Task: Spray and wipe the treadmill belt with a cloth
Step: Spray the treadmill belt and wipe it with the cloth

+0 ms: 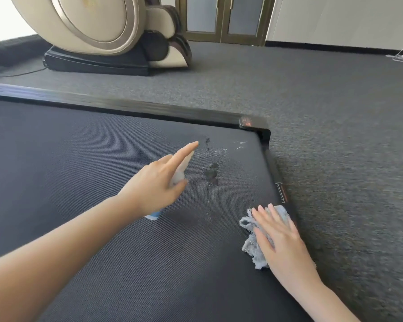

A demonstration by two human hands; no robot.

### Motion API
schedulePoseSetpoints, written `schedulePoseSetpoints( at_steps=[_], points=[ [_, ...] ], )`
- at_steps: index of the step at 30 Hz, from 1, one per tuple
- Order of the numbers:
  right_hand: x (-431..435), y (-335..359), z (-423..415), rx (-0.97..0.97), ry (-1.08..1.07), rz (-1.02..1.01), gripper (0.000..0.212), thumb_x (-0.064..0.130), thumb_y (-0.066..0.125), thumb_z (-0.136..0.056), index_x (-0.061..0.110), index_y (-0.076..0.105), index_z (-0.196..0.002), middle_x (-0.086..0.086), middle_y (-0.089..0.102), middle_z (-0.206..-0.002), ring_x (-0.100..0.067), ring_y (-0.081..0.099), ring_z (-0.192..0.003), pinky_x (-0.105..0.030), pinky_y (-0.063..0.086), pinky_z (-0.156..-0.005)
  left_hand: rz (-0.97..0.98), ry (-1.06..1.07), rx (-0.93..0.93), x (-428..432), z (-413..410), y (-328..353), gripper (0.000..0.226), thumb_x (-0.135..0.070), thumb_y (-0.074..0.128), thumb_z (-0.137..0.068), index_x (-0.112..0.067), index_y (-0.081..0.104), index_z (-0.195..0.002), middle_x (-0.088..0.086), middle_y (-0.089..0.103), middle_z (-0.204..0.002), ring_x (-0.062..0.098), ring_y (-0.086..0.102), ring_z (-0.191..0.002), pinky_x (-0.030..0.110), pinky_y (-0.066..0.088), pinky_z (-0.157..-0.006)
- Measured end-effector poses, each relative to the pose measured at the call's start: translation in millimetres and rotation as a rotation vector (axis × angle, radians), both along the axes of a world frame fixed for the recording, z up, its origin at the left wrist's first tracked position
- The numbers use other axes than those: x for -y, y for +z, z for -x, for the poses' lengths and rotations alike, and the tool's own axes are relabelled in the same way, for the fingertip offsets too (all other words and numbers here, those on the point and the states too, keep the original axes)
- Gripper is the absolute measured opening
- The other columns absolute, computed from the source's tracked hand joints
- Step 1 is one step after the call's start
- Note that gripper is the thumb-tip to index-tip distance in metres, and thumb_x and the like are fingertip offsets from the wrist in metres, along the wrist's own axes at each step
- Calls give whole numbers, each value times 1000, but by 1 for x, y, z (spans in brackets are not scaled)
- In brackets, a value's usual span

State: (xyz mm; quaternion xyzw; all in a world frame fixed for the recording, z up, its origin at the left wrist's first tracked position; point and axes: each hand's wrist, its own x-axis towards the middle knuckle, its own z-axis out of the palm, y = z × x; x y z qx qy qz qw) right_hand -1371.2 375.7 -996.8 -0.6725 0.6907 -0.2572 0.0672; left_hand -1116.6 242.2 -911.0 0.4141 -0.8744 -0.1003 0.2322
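Observation:
The dark treadmill belt [79, 177] fills the lower left of the view. My left hand [158, 180] holds a small white spray bottle [180, 171] over the belt, index finger stretched along its top; the bottle's blue base shows under my wrist. Dark wet spots [211, 174] and fine droplets lie on the belt just beyond the nozzle, near the far right corner. My right hand [282, 238] lies flat, fingers spread, on a crumpled grey-blue cloth [254, 242] at the belt's right edge.
A black side rail [126, 105] borders the belt at the far side and a black end cap [275, 173] on the right. Grey carpet [335, 135] surrounds the treadmill. A beige massage chair [102, 31] stands behind, with doors [221, 17] beyond it.

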Motion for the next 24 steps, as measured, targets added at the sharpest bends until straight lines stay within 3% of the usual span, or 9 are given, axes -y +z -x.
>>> schedulePoseSetpoints(
  at_steps=[3, 6, 8, 11, 14, 18, 21, 24],
  points=[
    [0, 1, 0, 0, -3, -16, 49, 39, 33, -91, 30, 35, -140, 20, 32, -143, 2, 15, -141, -27, 10, -118, 49, -15, -14, 1, -2, 3, 78, -39, 67, -81, -45, 21, -144, -10, 54, -92, 19, 56, -82, 36, 48, -73],
    [0, 2, 0, 2, 2, -16, 42, 31, 41, -99, 28, 38, -140, 18, 32, -144, 0, 15, -141, -30, 11, -119, 55, 21, -15, 1, -2, 1, 70, -43, 61, -76, -49, 24, -136, -13, 57, -107, 16, 58, -90, 35, 50, -77],
    [-1, 3, 0, 7, 3, -18, 44, 26, 47, -97, 27, 40, -140, 17, 33, -145, 0, 15, -141, -32, 12, -119, 0, -3, -80, 0, 0, 0, 66, -35, 61, -78, -44, 27, -134, -17, 54, -110, 10, 56, -90, 35, 49, -81],
    [-1, 3, 0, 1, 9, -25, 45, 26, 47, -97, 27, 39, -141, 16, 33, -145, -1, 14, -141, -32, 12, -119, -144, -46, -230, -1, 4, 0, 61, -17, 64, -82, -33, 34, -133, -22, 50, -92, -4, 55, -74, 33, 49, -73],
    [0, 3, 0, -9, 12, -28, 43, 36, 38, -99, 28, 38, -141, 17, 32, -145, 0, 13, -141, -25, 6, -117, -138, -51, -232, -4, 6, 4, 63, -21, 58, -76, -34, 35, -134, -11, 52, -76, 2, 54, -67, 27, 43, -64],
    [1, 1, 1, -32, 9, -37, 69, 56, 11, -84, 29, 36, -142, 22, 25, -142, 2, 10, -140, -19, -1, -114, -70, -13, -54, -4, 14, 11, 75, -14, 61, -77, -41, 33, -141, -6, 46, -55, 6, 49, -53, 17, 37, -55],
    [1, 1, 1, -47, 6, -14, 69, 54, 11, -84, 27, 39, -141, 20, 28, -142, 1, 12, -140, -16, -5, -111, -52, 33, 48, -1, 21, 10, 67, -15, 61, -76, -30, 40, -137, -8, 41, -50, 4, 44, -50, 26, 34, -60],
    [1, 0, 1, -62, 2, 15, 64, 50, 16, -88, 23, 44, -139, 12, 39, -143, -3, 18, -139, -17, -3, -111, -40, 61, 54, -1, 22, 3, 64, -26, 54, -70, -33, 40, -132, -5, 45, -52, 15, 46, -52, 29, 40, -63]
  ],
)
